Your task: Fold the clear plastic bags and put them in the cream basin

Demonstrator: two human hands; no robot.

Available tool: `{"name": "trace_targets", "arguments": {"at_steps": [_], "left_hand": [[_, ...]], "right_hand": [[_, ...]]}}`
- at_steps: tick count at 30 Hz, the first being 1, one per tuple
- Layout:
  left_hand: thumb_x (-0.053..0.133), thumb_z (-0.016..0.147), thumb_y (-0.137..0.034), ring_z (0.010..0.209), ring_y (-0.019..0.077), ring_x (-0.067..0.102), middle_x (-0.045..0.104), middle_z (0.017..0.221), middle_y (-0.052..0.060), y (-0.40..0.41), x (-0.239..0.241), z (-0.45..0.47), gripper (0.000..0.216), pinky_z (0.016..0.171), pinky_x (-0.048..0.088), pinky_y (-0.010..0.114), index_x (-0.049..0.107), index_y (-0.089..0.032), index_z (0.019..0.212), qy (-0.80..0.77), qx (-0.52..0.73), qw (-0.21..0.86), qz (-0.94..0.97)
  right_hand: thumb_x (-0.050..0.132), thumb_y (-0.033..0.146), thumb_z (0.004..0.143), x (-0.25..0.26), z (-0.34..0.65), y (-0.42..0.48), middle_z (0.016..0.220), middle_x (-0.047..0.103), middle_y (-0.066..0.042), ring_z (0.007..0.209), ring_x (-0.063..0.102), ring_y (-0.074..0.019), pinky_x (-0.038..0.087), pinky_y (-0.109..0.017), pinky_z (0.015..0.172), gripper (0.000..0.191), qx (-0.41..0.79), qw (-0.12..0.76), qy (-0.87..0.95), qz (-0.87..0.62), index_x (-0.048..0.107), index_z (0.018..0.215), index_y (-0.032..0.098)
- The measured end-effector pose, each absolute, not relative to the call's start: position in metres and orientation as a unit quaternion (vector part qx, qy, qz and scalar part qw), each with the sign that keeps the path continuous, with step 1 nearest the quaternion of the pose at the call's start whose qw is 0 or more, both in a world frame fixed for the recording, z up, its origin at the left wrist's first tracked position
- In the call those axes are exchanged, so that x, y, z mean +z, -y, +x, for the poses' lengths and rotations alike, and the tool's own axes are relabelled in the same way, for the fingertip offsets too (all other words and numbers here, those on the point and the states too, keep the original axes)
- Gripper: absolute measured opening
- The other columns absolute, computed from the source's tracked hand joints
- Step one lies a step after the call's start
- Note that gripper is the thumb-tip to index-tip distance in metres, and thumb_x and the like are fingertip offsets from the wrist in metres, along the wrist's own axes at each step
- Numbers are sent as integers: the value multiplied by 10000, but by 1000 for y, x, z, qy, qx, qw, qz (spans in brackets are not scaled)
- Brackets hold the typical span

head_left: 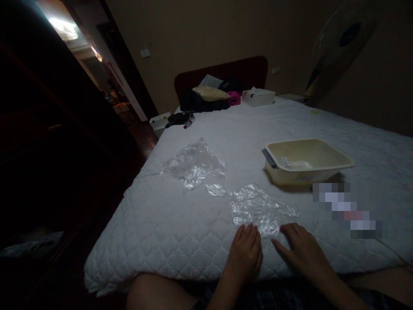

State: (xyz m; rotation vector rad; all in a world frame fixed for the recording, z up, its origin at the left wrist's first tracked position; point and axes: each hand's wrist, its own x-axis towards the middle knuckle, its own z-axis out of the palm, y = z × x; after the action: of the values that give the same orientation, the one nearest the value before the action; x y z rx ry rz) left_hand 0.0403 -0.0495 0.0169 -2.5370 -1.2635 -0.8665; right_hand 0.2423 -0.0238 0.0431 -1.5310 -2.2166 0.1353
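Observation:
A clear plastic bag (253, 206), crinkled and spread fairly flat, lies on the white quilted bed right before me. My left hand (247, 247) rests palm down at its near edge, fingers stretched out and touching the plastic. At the bag's near right corner is my right hand (303, 247), its thumb apart from the bent fingers. Nothing shows between that thumb and the fingers. Farther left lies a crumpled heap of clear plastic (196, 165), with a small folded clear piece (215, 190) beside it.
A cream plastic bin (309, 174) with a grey handle stands to the right, some clear plastic inside. Near it lies a blurred-out object (346, 211) with a cord. Toward the headboard (226, 71) are a pillow (211, 93), dark cloth and a white box (258, 98). A fan (350, 34) stands back right.

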Motion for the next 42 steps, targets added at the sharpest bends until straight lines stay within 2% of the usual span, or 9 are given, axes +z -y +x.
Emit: {"name": "trace_targets", "arguments": {"at_steps": [4,9,15,21,25,30,32,37,42], "left_hand": [[447,822,-211,1217,237,421,550,1233,98,48,9,40,363,1029,350,426,525,-95,1157,434,-276,79,-854],[451,824,-226,1234,232,400,538,1250,92,49,9,38,380,1045,333,420,510,-104,1178,433,-271,74,-857],[437,831,-228,1215,240,421,542,1244,90,49,8,38,363,1044,332,426,525,-99,1159,426,-275,71,-859],[446,825,-204,1190,234,447,558,1220,88,48,6,37,330,1043,334,415,547,-103,1122,415,-283,77,-861],[443,826,-202,1178,239,459,566,1209,87,47,8,38,324,1032,347,421,552,-107,1116,424,-294,76,-853],[451,820,-200,1185,240,454,566,1210,90,48,11,39,332,1030,351,426,547,-105,1123,432,-296,71,-849],[454,820,-200,1192,237,447,563,1216,88,49,10,39,332,1035,348,424,546,-108,1126,436,-292,68,-849],[450,826,-203,1198,235,443,560,1221,87,49,8,39,344,1033,353,428,533,-109,1147,436,-292,68,-848],[441,825,-198,1171,245,472,582,1184,106,48,14,39,332,1011,379,449,547,-104,1125,433,-302,72,-846]], "right_hand": [[458,323,809,39,231,26,819,610,-86,763,580,-246,454,-398,705,178,39,213,782,-585,567,823,182],[381,328,828,47,229,25,893,657,-102,806,625,-229,478,-353,739,259,150,264,736,-605,570,914,173],[466,364,735,58,241,21,680,649,-24,608,623,-193,502,-299,587,308,316,244,721,-566,559,973,193],[501,370,707,71,246,21,900,658,-89,783,639,-222,506,-349,720,359,317,268,732,-540,548,1018,195],[473,456,757,84,248,21,811,663,-47,656,638,-185,512,-298,611,350,397,260,688,-550,515,1009,216],[528,565,720,70,246,33,641,604,-20,596,588,-191,471,-310,569,346,229,208,708,-635,495,703,221],[544,573,711,58,242,41,636,588,-24,603,579,-203,462,-332,580,363,167,181,731,-636,482,655,220],[478,402,810,43,239,49,711,600,-38,679,602,-198,482,-326,638,227,128,200,775,-586,547,716,207],[408,270,860,43,263,38,861,647,-65,784,629,-172,512,-279,704,205,86,253,795,-545,585,917,184]]}}
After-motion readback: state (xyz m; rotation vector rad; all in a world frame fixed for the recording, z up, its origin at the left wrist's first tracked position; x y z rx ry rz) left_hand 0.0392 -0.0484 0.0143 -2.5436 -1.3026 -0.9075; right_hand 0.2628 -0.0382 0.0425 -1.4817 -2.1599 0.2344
